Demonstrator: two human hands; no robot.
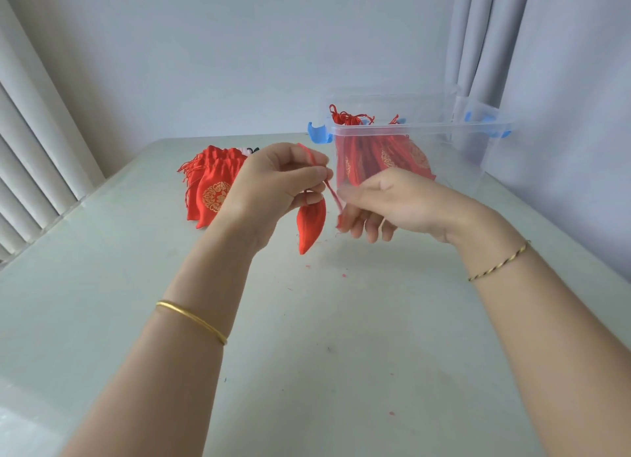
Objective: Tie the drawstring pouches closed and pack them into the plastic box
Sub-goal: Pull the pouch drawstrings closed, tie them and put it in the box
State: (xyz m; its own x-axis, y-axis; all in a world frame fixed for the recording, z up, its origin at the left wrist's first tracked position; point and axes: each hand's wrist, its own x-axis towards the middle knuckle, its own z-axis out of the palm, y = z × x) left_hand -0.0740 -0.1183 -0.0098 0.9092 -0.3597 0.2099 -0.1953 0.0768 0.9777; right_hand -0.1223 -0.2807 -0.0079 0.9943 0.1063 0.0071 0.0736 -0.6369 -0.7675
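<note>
Above the table [307,320], between both hands, the pouch [306,226] hangs mouth up and tip down, its long axis near vertical. It looks light, soft and slippery, so it is best held by its cord [330,188]. The left hand [276,183] pinches the cord above the neck. The right hand [386,200], blurred, seems to pinch its end. The box [420,129] stands just behind.

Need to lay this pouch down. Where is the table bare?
Bare: the near stretch of pale green table between the forearms, and left, before the heap of red satin pouches. Crowded: the back, where left hand and right hand work a red drawstring between that heap and the clear plastic box.
</note>
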